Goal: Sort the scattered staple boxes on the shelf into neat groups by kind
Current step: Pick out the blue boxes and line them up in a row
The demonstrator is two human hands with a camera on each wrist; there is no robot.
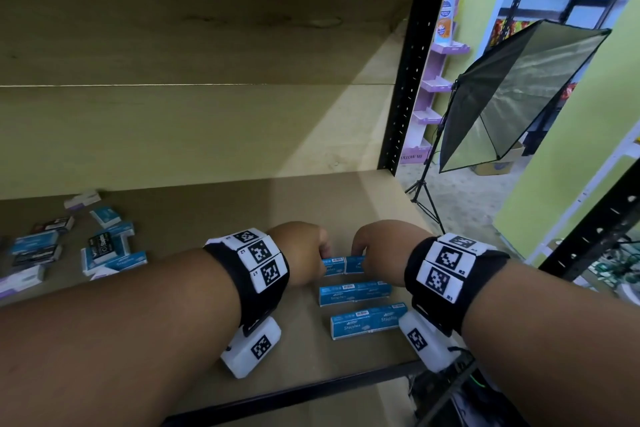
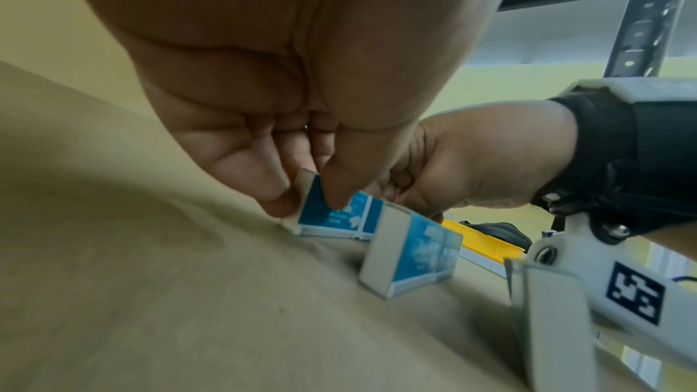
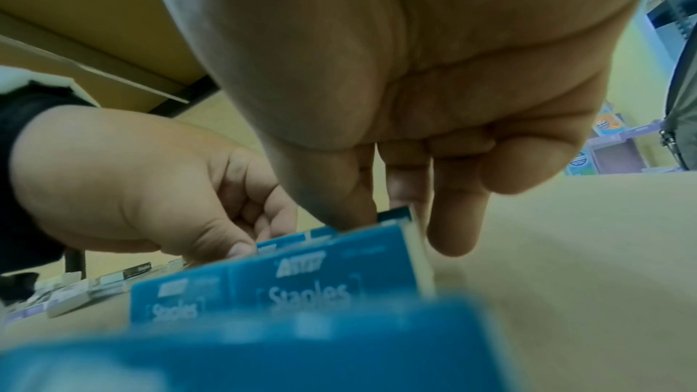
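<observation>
Three rows of blue staple boxes lie on the right part of the shelf board (image 1: 225,215). My left hand (image 1: 323,250) pinches the left box of the far row (image 1: 334,266) between thumb and fingers; the left wrist view shows that box (image 2: 339,219) resting on the board. My right hand (image 1: 356,250) pinches the right box of that row (image 1: 354,263), seen under its thumb in the right wrist view (image 3: 396,215). The two boxes lie end to end. The middle row (image 1: 355,292) and the near row (image 1: 369,321) lie untouched.
A scattered heap of blue, black and purple-white boxes (image 1: 104,246) lies at the far left of the shelf. A black upright post (image 1: 408,80) bounds the shelf on the right, a black rail (image 1: 311,388) its front. A softbox lamp on a stand (image 1: 512,94) stands beyond.
</observation>
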